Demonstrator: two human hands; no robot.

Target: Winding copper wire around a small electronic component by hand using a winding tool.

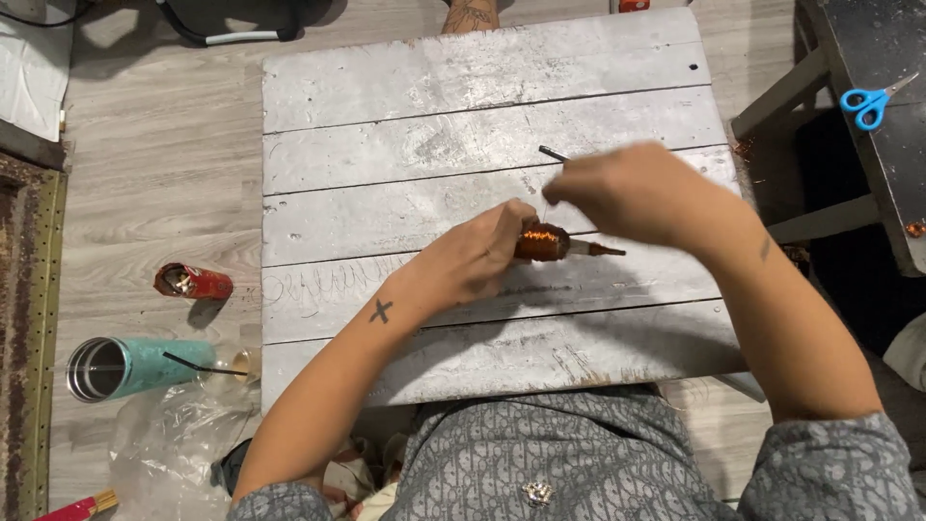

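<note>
At mid-frame over the board (405, 145), the left hand (473, 259) grips a rod (590, 248) already thick with copper coil (542, 241), winding seemingly well along, while the right hand (632, 193) pinches a thin wire, barely visible, above it.

I see a crushed red can (193, 282) lying on the floor (154, 174), with a crumpled clear plastic bag (169, 434) near it.
</note>
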